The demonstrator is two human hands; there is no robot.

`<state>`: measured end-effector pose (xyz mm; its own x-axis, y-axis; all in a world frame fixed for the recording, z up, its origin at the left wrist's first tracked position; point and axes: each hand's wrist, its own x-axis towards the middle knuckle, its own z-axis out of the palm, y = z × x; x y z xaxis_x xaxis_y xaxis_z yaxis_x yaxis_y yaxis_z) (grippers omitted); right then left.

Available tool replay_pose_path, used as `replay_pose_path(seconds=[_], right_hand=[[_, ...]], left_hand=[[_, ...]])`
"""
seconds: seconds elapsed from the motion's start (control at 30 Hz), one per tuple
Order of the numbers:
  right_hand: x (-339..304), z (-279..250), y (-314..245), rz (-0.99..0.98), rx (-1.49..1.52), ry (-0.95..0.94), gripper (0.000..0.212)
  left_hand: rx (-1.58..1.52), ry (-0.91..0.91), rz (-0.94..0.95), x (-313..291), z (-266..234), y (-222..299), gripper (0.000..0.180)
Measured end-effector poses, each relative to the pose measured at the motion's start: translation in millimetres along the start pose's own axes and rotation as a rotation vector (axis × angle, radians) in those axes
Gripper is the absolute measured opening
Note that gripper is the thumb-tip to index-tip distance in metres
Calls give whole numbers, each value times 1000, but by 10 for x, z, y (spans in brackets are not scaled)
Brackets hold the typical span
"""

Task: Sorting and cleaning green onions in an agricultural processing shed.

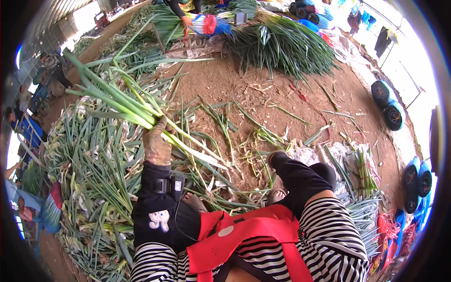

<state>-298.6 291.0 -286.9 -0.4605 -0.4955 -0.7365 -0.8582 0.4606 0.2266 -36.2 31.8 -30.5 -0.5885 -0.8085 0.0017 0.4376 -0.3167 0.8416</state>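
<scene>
My left hand [157, 143], in a dirty brown work glove, is raised in front of me at the left. Its fingers wrap round a small bunch of green onions [136, 105]. Their long leaves point up and left, and the pale root ends slant down to the right. My right hand [272, 156] shows only as a small brownish bit past the end of a black sleeve, low over the dirt; its fingers are hidden. Loose green onions [263, 134] and torn leaves lie on the ground near both hands.
A wide heap of leaves and stalks [89, 164] covers the left. A large pile of green onions [286, 47] lies ahead, beside a person handling a bundle [204, 24]. A tied bunch [365, 171] lies at right, with blue-wrapped rolls [389, 105] beyond. Other people are far left.
</scene>
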Motion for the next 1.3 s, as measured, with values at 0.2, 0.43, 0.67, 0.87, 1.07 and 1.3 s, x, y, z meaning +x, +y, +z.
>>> replay_pose_path(seconds=[0.2, 0.43, 0.67, 0.87, 1.07, 1.3], right_hand=[[-1341, -1264, -241, -414, 1052, 784, 34], [-1786, -1630, -681, -853, 1439, 736, 25], [-1891, -1638, -707, -604, 1063, 1126, 21], [-1842, -1599, -719, -446, 634, 1360, 22], [-1811, -1634, -682, -717, 1131, 1218, 23], [-1814, -1644, -696, -572, 974, 1197, 25]], left_hand=[[74, -102, 18, -104, 299, -15, 22], [83, -163, -52, -109, 473, -274, 21], [81, -179, -55, -149, 547, -351, 18], [73, -159, -119, -149, 587, -399, 17], [81, -233, -117, -152, 578, -332, 15], [70, -241, -70, -163, 584, -370, 15]])
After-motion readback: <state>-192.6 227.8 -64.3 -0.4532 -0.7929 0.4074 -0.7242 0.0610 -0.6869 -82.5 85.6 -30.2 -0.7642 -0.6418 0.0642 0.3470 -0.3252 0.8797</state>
